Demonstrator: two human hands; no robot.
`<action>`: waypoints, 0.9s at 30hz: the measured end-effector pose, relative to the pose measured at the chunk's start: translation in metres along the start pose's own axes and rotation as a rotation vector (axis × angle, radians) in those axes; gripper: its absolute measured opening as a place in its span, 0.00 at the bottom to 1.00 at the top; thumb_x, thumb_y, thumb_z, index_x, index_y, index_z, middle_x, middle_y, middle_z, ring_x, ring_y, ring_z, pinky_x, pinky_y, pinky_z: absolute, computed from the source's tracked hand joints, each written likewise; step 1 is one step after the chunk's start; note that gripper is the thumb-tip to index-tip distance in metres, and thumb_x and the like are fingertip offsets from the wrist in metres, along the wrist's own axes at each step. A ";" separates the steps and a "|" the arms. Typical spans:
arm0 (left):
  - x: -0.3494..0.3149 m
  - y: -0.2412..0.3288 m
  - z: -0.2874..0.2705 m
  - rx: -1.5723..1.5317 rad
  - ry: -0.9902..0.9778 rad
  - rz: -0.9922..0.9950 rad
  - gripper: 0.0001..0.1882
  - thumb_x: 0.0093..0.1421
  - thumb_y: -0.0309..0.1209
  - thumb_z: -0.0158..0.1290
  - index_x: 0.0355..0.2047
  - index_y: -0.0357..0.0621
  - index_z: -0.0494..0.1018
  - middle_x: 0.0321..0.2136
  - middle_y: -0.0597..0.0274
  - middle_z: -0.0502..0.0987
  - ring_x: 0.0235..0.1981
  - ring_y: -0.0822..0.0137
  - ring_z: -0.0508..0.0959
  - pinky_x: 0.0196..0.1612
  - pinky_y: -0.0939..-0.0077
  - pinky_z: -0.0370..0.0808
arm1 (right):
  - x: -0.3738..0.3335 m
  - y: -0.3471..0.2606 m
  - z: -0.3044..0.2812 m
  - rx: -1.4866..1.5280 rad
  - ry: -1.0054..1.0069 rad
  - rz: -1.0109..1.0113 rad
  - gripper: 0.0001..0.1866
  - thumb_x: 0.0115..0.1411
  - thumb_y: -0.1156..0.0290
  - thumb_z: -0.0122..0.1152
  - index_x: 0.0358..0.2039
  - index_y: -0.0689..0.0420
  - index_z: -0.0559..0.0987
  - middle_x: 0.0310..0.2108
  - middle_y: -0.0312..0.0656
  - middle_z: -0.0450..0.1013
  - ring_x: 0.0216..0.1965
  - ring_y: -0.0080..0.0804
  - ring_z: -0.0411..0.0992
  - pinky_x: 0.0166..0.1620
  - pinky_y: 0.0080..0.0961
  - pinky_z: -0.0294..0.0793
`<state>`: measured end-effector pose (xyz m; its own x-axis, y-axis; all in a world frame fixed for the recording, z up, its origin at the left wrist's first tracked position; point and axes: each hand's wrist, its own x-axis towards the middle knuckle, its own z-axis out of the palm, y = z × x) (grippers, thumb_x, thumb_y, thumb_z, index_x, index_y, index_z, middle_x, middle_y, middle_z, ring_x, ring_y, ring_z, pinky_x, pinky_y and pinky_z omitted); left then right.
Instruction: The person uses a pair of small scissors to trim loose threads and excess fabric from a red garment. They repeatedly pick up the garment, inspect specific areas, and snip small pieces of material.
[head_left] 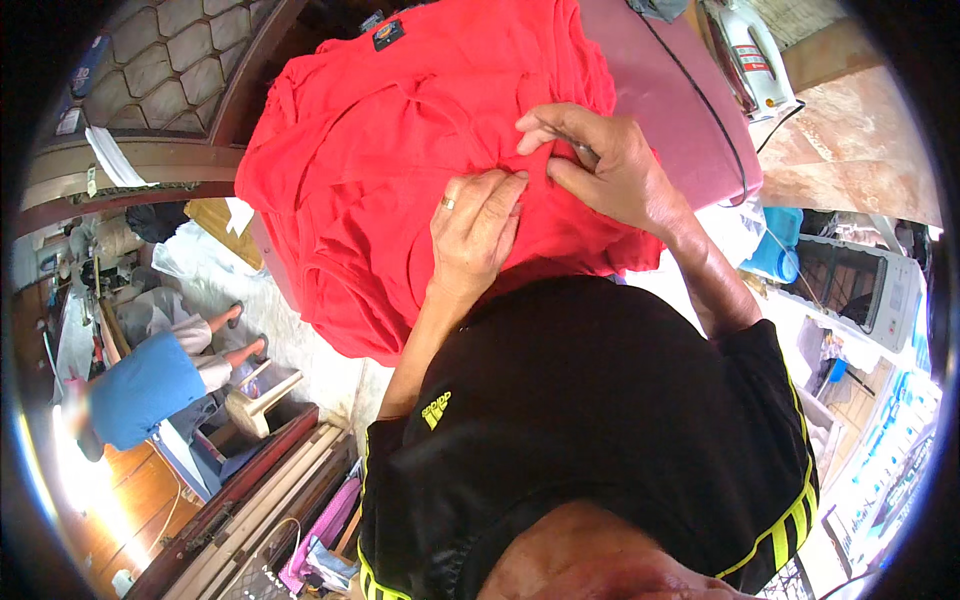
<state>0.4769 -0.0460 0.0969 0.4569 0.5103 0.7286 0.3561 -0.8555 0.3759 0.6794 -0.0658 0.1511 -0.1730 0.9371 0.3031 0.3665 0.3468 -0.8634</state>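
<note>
A red garment [400,140] lies spread and rumpled over a pink padded board [670,100]. My left hand [478,232], with a ring on one finger, presses down on the red cloth with fingers curled, pinching a fold. My right hand [600,165] is just beside it to the right, its fingers also pinching the same fold of red cloth. Both hands touch at the fingertips. My black shirt with yellow stripes [600,420] fills the lower middle.
A white iron [750,55] stands at the board's far right with its black cord [700,95] across the pink cover. A person in blue [145,385] sits at the left near a wooden stool [262,395]. A white appliance [860,285] stands on the right.
</note>
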 end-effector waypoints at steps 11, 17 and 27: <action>0.006 -0.032 -0.013 -0.639 -0.212 -0.688 0.08 0.63 0.24 0.55 0.40 0.36 0.81 0.26 0.64 0.80 0.25 0.77 0.76 0.30 0.82 0.74 | -0.002 0.003 -0.003 -0.109 -0.140 -0.009 0.19 0.59 0.72 0.63 0.50 0.62 0.72 0.38 0.46 0.79 0.41 0.38 0.80 0.43 0.30 0.79; -0.001 -0.040 -0.008 -0.883 -0.111 -0.823 0.08 0.66 0.25 0.52 0.41 0.35 0.78 0.27 0.63 0.78 0.27 0.76 0.76 0.31 0.83 0.75 | 0.005 0.002 -0.008 -0.148 -0.273 0.075 0.12 0.64 0.70 0.56 0.44 0.61 0.71 0.33 0.46 0.76 0.33 0.38 0.76 0.38 0.33 0.72; 0.004 -0.028 -0.006 -0.664 -0.062 -0.590 0.04 0.67 0.21 0.47 0.35 0.36 0.71 0.23 0.63 0.75 0.23 0.76 0.76 0.28 0.80 0.75 | 0.020 -0.006 0.002 -0.416 -0.414 0.009 0.11 0.66 0.65 0.51 0.40 0.60 0.70 0.29 0.51 0.75 0.35 0.53 0.75 0.37 0.46 0.71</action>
<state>0.4636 -0.0204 0.0926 0.3985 0.8713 0.2864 0.0106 -0.3167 0.9485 0.6725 -0.0488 0.1615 -0.4801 0.8762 0.0409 0.6835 0.4029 -0.6087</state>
